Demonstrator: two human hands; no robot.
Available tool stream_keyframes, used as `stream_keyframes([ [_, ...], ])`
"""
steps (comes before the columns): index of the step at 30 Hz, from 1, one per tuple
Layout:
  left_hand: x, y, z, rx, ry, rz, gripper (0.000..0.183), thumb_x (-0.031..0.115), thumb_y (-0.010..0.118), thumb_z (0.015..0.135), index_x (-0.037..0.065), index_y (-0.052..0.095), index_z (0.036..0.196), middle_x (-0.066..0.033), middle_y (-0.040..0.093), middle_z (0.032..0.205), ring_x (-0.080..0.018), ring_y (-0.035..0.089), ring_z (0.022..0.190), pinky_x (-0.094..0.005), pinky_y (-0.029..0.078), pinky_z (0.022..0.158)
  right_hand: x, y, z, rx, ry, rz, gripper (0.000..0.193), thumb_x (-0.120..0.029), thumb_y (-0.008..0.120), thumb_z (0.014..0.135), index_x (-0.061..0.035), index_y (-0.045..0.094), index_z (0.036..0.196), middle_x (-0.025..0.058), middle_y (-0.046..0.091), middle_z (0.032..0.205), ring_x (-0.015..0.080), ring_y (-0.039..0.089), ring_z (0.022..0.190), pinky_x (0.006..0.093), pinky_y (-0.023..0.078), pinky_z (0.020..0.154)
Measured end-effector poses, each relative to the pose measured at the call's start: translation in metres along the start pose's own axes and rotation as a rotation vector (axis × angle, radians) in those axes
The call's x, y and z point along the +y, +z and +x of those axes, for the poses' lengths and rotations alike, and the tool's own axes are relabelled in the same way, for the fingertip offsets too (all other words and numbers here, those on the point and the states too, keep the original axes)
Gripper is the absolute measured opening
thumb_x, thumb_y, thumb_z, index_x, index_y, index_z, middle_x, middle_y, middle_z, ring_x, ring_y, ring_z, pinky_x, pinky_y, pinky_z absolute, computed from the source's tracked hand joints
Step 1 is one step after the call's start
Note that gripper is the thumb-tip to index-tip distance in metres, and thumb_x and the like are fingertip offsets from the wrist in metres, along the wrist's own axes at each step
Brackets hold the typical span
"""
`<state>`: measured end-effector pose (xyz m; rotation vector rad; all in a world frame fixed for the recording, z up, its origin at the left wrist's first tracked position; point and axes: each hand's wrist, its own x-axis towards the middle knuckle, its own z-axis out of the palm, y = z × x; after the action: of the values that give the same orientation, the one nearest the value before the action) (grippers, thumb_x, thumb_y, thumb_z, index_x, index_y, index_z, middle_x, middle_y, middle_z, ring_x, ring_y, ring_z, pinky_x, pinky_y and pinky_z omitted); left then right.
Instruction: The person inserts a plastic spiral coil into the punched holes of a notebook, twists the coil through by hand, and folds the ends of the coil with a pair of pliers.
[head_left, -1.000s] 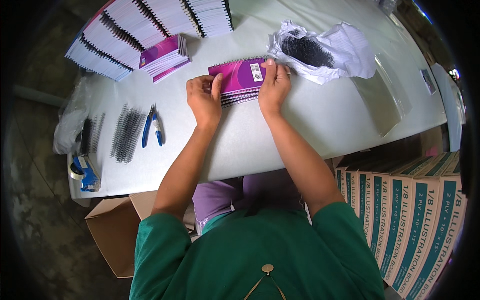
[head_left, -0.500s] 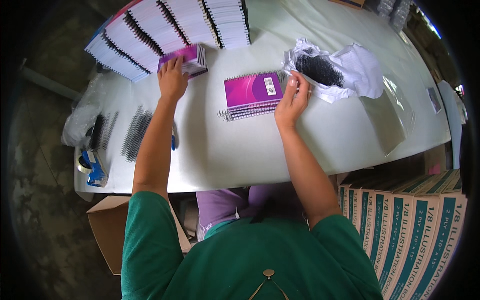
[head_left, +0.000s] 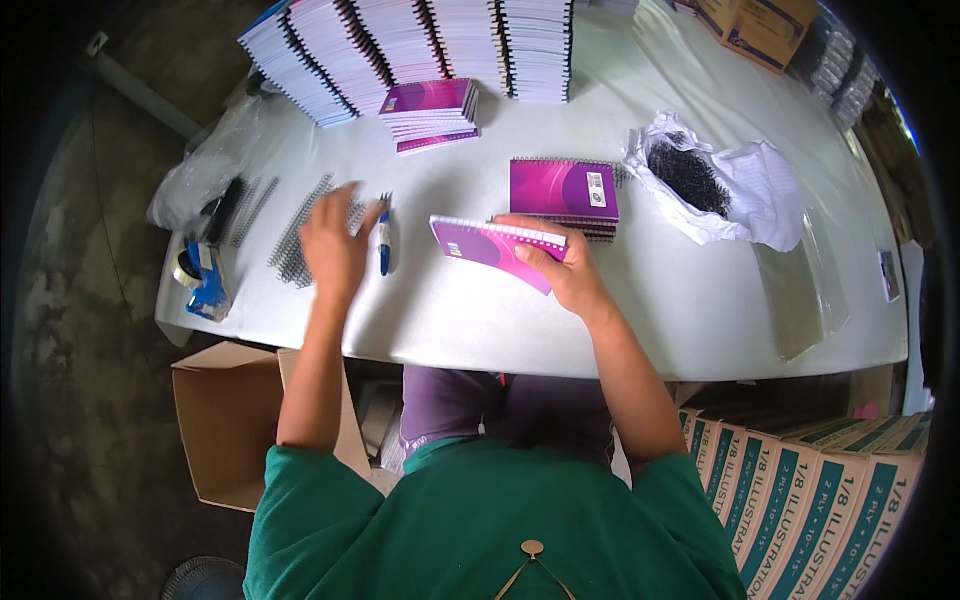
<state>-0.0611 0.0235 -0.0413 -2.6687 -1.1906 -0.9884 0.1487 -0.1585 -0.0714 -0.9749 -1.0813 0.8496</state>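
Observation:
My right hand (head_left: 570, 268) is closed on a thin purple notebook (head_left: 490, 252), gripping it by its right end. A row of punched holes runs along the notebook's upper edge, and no coil shows in it. My left hand (head_left: 335, 240), slightly blurred and with fingers apart, is over a pile of dark spiral binding coils (head_left: 290, 262); whether it touches them I cannot tell. Just right of it lies a slim blue-and-white tool (head_left: 384, 245) with a dark tip. Beyond my right hand sits a stack of coil-bound purple notebooks (head_left: 560, 188). Another purple stack (head_left: 430, 105) stands farther left.
Tall stacks of bound books (head_left: 400, 45) line the far side. Crumpled white paper (head_left: 765, 195) holds black coils (head_left: 688, 180) at the right. A blue tape dispenser (head_left: 208, 285) and plastic bag (head_left: 215, 165) lie at the left. Cartons (head_left: 810, 490) stand below the table's right side.
My left hand has left the far purple stack and moved nearer, to the loose coils. My right hand has come away from the bound stack and now holds a notebook. The view has shifted.

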Motion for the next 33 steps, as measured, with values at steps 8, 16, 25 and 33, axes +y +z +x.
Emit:
stream_keyframes([
  [8,-0.065,0.009,-0.007,-0.192,-0.251,0.182,0.033,0.036,0.056,0.085,0.010,0.062,0.106,-0.0132,0.063,0.095,-0.0349,0.060,0.086,-0.0434,0.047,0.075,0.017,0.008,-0.003,-0.154,0.018,-0.131,0.024,-0.003,0.060,0.083,-0.0035,0.064,0.107,0.0058,0.066,0.104,0.0113,0.059,0.097,0.0252,0.046,0.087],
  [16,-0.006,-0.036,-0.001,-0.725,-0.313,-0.735,0.053,0.042,0.049,0.090,0.001,0.049,0.125,-0.0182,0.064,0.100,-0.0253,0.061,0.092,-0.0357,0.044,0.080,0.017,0.005,-0.002,-0.021,0.061,-0.115,0.034,-0.008,0.063,0.082,0.0008,0.058,0.114,0.0087,0.062,0.109,0.0150,0.058,0.099,0.0268,0.046,0.087],
  [25,0.026,-0.026,-0.030,-0.717,-0.231,-0.744,0.042,0.040,0.045,0.095,-0.001,0.058,0.094,-0.0097,0.060,0.077,-0.0168,0.052,0.069,-0.0297,0.043,0.067,0.010,0.008,0.000,-0.046,0.170,-0.109,0.030,-0.010,0.063,0.084,-0.0013,0.062,0.113,0.0055,0.064,0.107,0.0090,0.055,0.097,0.0234,0.043,0.088],
  [33,0.027,-0.022,-0.021,-0.717,-0.394,-0.758,0.038,0.035,0.047,0.095,0.003,0.054,0.077,0.0020,0.043,0.061,-0.0048,0.035,0.053,-0.0212,0.029,0.049,0.016,0.009,-0.002,-0.043,0.147,-0.110,0.028,-0.007,0.060,0.086,-0.0034,0.061,0.114,0.0056,0.065,0.107,0.0084,0.057,0.093,0.0227,0.045,0.085],
])
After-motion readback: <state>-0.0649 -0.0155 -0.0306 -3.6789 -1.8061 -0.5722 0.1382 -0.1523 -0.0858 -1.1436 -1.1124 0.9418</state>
